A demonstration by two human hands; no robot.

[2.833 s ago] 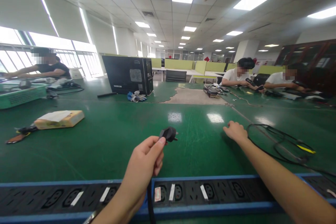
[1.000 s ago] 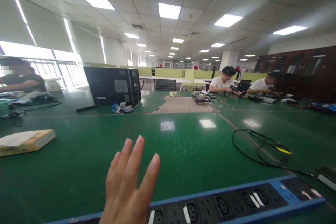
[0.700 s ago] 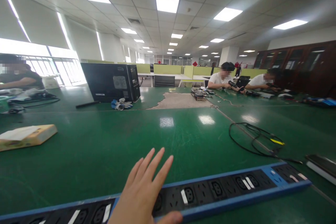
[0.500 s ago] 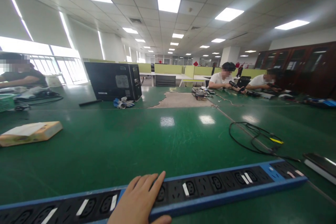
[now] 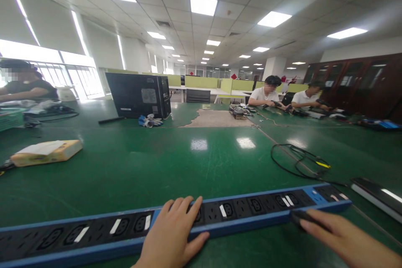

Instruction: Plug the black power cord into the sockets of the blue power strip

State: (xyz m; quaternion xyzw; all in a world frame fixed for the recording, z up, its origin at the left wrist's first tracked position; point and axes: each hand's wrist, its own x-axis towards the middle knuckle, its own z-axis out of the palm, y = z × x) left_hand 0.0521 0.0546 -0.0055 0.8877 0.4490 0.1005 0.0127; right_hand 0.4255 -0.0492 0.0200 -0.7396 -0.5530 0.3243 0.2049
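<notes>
A long blue power strip [image 5: 248, 224] with black sockets and several white tape pieces runs across the near side of the table. My left hand [image 5: 176, 230] is laid over its middle, fingertips at the far edge and thumb along the near side, gripping it. Low on the right, my right hand [image 5: 336, 230] pinches a small black object [image 5: 309, 220] between thumb and fingers. That object is blurred, so its kind is unclear; its tip is by the strip's near edge, and whether they touch I cannot tell.
A coiled black cable [image 5: 295, 161] with a yellow tag and a dark flat device [image 5: 377, 199] lie to the right. Leftward is a tissue pack [image 5: 47, 153]. Farther back stand a black computer case [image 5: 138, 96] and gloves [image 5: 150, 120]. Several people sit around the table.
My right hand has come into view from the right with a black object. My left hand stays on the power strip; the view has shifted slightly.
</notes>
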